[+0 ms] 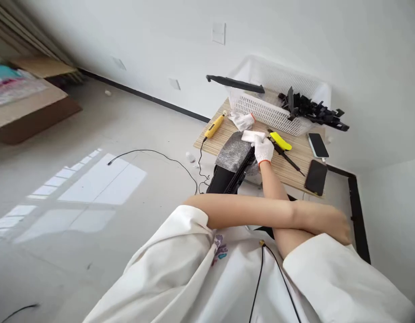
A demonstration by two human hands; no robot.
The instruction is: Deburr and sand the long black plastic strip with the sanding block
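My right hand (pixel 263 149) wears a white knit glove with an orange cuff. Its fingers are closed on a flat white pad (pixel 250 136), just over the upper end of a long black plastic part (pixel 240 175). The part leans from my lap toward the table edge, beside a grey fuzzy cloth (pixel 236 152) draped there. My bare left hand (pixel 333 224) lies across my right arm, near the right sleeve. Its back faces up and its fingers are hidden. A bright yellow piece (pixel 280 141) and a slim black pointed tool (pixel 290 159) lie right of my gloved hand.
A white basket (pixel 261 106) with black plastic parts (pixel 311 110) stands at the table's back. An empty white glove (pixel 242 120) and a corded yellow tool (pixel 214 127) lie left; two phones (pixel 317 146) lie right. A black cable (pixel 153 154) trails over the floor. A cardboard box (pixel 32 105) stands far left.
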